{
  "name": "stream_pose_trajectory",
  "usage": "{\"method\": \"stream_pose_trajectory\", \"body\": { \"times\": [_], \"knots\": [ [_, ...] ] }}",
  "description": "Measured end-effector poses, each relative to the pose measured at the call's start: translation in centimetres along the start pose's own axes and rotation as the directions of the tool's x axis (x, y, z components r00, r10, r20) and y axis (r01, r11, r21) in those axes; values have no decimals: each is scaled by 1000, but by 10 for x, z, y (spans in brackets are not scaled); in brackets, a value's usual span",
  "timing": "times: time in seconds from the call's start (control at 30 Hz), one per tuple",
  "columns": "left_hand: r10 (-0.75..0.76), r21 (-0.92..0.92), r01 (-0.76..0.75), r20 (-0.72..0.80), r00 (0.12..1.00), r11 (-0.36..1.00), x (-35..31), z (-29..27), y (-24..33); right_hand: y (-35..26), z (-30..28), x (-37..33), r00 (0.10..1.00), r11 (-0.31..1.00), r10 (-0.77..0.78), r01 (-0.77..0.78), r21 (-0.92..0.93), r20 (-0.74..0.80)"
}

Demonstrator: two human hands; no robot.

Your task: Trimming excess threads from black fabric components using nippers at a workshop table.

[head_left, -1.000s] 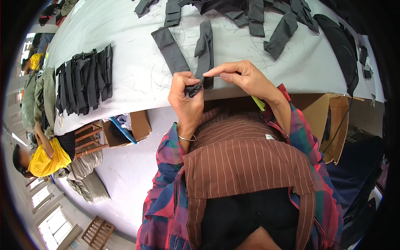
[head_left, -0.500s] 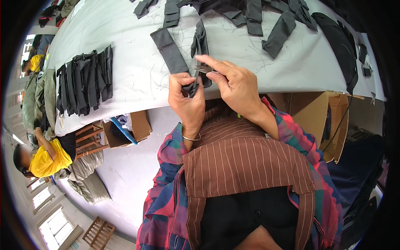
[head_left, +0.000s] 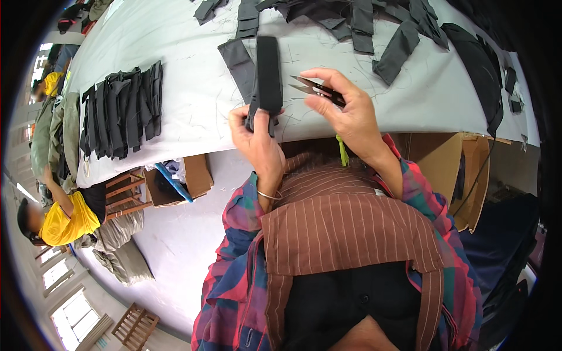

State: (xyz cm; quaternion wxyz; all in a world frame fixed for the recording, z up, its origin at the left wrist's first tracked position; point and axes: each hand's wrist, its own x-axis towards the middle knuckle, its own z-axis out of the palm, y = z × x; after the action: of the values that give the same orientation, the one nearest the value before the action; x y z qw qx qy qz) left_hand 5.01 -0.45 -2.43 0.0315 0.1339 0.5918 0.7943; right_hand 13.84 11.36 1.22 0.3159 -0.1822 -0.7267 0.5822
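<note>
My left hand (head_left: 257, 137) is closed round the lower end of a black fabric strip (head_left: 269, 73), which stands up from the fist with its flat face showing. In my right hand (head_left: 348, 114) is a pair of thread snips (head_left: 319, 89), blades parted and pointing left toward the strip but not touching it. A yellow-green ribbon (head_left: 342, 151) hangs below that hand. Another dark grey fabric piece (head_left: 236, 61) lies on the table just behind the held strip.
A row of dark strips (head_left: 123, 111) lies at the left of the white-covered table (head_left: 193, 111). More dark pieces (head_left: 395, 52) and loose threads spread across the back. A black bag-like item (head_left: 471, 64) is at right, cardboard boxes (head_left: 433, 161) below. A person in yellow (head_left: 70, 222) sits far left.
The strip has turned upright, its flat face now showing. My right hand has drawn away to the right with the snips, whose blades no longer meet the fabric.
</note>
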Motion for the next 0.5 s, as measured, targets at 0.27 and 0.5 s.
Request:
{"method": "stream_pose_trajectory", "body": {
  "times": [0.27, 0.5],
  "knots": [
    [-365, -68, 402, 299, 882, 913, -1, -5, -6, 16, 6, 2, 968, 987, 69, -31, -158, 240],
    [-508, -26, 563, 398, 764, 826, 8, -11, 8, 17, 6, 7, 982, 988, 130, -116, -99, 141]
  ]
}}
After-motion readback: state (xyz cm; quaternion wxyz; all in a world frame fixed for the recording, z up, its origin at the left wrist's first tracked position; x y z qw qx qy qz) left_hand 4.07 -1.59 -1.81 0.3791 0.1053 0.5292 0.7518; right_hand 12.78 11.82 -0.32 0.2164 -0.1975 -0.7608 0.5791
